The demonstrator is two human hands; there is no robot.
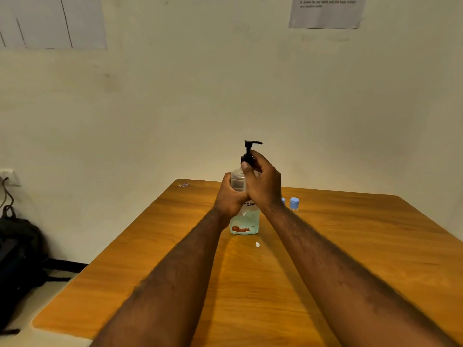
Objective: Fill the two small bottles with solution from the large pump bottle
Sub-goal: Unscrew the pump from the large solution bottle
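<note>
**Both hands on the pump bottle**

The pump bottle [245,222] stands upright near the middle of the wooden counter [363,249]. The left hand [229,197] grips its clear body, fingers wrapped round it. The right hand [264,182] pinches the black collar [247,159] under the pump head [253,143], whose nozzle points right. Just behind the right wrist stands a small bottle [294,204] with a blue cap; a second bottle [283,201] beside it is mostly hidden. A white scrap [257,244] lies in front of the pump bottle. A dark bag [18,261] sits on the floor at left.
</note>
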